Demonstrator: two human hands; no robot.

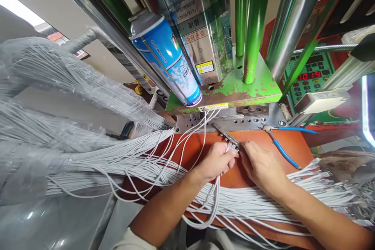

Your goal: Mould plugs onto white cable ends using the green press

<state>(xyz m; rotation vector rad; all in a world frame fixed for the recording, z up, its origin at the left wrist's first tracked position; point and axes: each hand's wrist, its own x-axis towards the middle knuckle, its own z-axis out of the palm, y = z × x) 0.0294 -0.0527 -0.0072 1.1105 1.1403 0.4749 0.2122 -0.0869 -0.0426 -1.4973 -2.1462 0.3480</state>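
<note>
Reaches across white cables (234, 199) with both forearms; pinches the near end of a slim metal bar (226, 135) in the left hand (218, 160), with fingers curled closed; brings bent fingers of the right hand (262, 166) to the same end, too hidden to tell whether closed on it. Holds the bar over an orange board (295, 144), aslant, with far end pointing left and away, toward a green plate (258, 86) beyond.

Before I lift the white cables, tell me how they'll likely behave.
The white cables would probably flop, since slack ones curve into loops below the left hand. They'd likely snag on one another, as many lie crossed. Lifted together, they may feel heavy, given how many are bunched.
</note>
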